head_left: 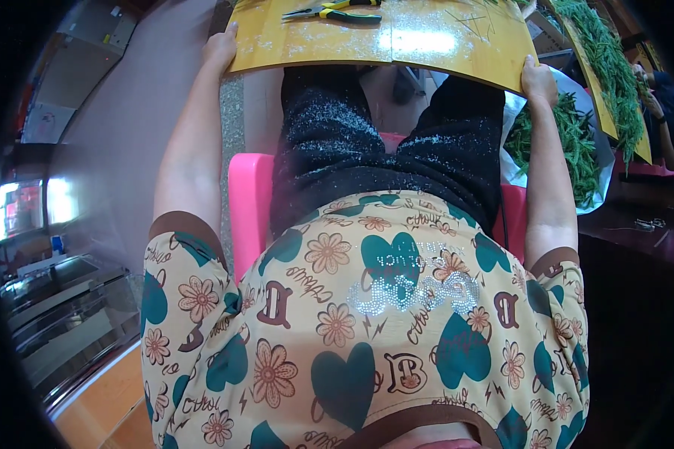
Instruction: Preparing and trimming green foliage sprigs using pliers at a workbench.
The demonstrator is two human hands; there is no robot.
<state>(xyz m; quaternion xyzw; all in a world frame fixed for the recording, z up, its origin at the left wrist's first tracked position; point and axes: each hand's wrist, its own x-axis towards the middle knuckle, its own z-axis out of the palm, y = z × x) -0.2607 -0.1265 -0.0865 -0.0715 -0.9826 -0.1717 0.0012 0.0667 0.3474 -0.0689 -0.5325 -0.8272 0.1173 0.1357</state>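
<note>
Both arms reach forward to a yellow wooden tabletop (314, 49) with a seam across its middle. My left hand (221, 49) is closed round its left near corner. At the right near corner, my right hand (539, 81) grips the edge; some fingers of both hands are hidden by the wood. Pliers with yellow and black handles (352, 16) lie on the top, towards the far side. White specks and a few thin green sprigs (475, 24) are scattered over the surface.
More white specks cover my dark trousers (329, 142). I sit on a pink chair (251, 202). A white bag of green artificial foliage (558, 142) stands beside my right arm. Beyond it is another table heaped with foliage (603, 67), where another person's hand (651, 101) works.
</note>
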